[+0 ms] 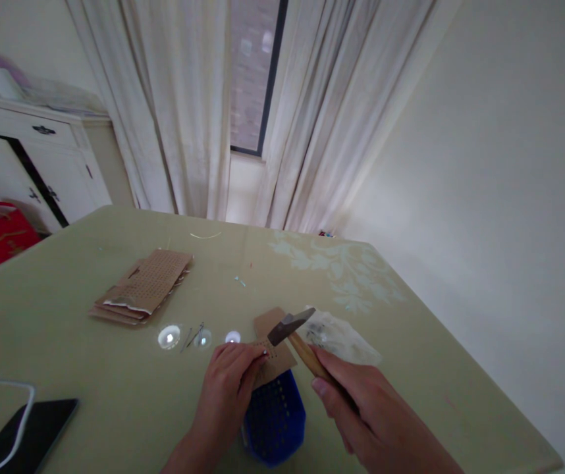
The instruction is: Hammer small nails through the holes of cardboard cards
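The fingers of my right hand point(361, 401) are wrapped round the wooden-handled hammer point(303, 351) and those of my left hand point(224, 382) hold the dotted cardboard point(281, 361) at its two o'clock, over the blue plastic basket's point(300, 416) twelve o'clock end, so a skewed swing could catch the nearby fingertips.

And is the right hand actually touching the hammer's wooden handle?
Touching. The head view shows the right hand wrapped around the hammer's wooden handle.

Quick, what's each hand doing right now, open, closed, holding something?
Left hand: closed, pinching at the cardboard piece; exactly what it pinches can't be told.
Right hand: closed, holding the hammer.
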A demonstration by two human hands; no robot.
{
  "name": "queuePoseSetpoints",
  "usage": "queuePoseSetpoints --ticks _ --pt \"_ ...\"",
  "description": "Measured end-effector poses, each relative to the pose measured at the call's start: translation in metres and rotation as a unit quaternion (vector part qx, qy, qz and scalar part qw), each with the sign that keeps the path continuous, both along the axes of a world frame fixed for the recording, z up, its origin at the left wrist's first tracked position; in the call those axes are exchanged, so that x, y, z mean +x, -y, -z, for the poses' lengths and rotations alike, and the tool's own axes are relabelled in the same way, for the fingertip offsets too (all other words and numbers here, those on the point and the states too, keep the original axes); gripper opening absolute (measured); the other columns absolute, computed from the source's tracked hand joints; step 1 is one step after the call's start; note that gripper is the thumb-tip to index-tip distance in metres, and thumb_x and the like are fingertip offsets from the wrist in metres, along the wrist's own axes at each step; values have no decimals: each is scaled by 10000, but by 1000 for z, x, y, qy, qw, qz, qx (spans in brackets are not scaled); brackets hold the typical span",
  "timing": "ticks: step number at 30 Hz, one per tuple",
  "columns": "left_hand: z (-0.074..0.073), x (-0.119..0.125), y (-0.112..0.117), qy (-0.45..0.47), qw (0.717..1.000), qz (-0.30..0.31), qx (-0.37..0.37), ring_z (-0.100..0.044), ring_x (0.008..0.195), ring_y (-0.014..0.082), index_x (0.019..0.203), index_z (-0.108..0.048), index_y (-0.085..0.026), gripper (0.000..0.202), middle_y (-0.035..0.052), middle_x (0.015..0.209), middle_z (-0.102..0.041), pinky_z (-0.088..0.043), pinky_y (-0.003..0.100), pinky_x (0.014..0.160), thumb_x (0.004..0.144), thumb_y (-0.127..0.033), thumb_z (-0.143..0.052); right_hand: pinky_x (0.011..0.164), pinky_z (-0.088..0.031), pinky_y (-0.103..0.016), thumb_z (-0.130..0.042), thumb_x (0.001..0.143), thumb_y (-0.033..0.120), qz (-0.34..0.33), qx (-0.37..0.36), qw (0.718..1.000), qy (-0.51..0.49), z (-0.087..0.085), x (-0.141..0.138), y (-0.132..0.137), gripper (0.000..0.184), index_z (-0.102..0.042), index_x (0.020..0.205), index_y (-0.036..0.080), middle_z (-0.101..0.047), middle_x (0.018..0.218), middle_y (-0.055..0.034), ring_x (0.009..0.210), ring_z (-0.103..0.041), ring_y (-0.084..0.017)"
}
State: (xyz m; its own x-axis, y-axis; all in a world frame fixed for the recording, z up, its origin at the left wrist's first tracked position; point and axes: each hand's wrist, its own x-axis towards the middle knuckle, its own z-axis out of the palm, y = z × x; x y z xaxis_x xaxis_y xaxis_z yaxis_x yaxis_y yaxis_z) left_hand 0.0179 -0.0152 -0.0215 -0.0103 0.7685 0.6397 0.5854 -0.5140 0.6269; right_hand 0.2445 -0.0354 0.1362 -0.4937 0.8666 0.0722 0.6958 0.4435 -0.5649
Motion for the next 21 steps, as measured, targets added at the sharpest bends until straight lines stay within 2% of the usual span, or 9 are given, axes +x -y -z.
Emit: queuePoseSetpoints --ticks 2,5,10,15,21 --pt "1 0 0 -3 1000 0 -3 -799 873 228 1063 -782 -285 210 -1 984 -864 -569 390 855 1112 -273 -578 907 -614 -330 -495 1139 330 2 -10 1000 -6 0 -2 0 378 -685 1458 262 -829 1042 -76 961 -790 -251" --pt "5 1 0 -6 1000 1 -4 -796 892 232 1071 -781 -287 208 5 999 -862 -568 394 867 1114 -284 -577 878 -612 -322 -494 1135 308 -7 -22 1000 -9 1 -4 -1 365 -696 1434 257 -832 1006 -62 929 -793 -242" --pt "8 1 -1 -4 1000 5 1 -787 880 233 1051 -774 -288 196 0 978 -857 -560 390 862 1109 -275 -588 906 -606 -323 -497 1132 319 -15 -18 1000 -9 4 -3 -1 365 -695 1431 254 -839 1163 -82 1013 -800 -248" --pt "9 1 -1 1 1000 13 3 -782 896 226 1088 -767 -294 161 -7 1013 -856 -549 388 881 1097 -253 -611 865 -621 -313 -488 1125 308 -25 -4 1000 -9 2 -2 2 379 -690 1437 237 -847 1148 -92 983 -814 -251" --pt "6 1 0 -10 1000 11 -2 -766 859 231 1011 -785 -266 243 22 949 -843 -554 386 842 1096 -214 -564 941 -630 -342 -502 1114 291 -26 -33 999 16 13 -5 4 382 -700 1427 198 -842 1225 -124 1063 -818 -269"
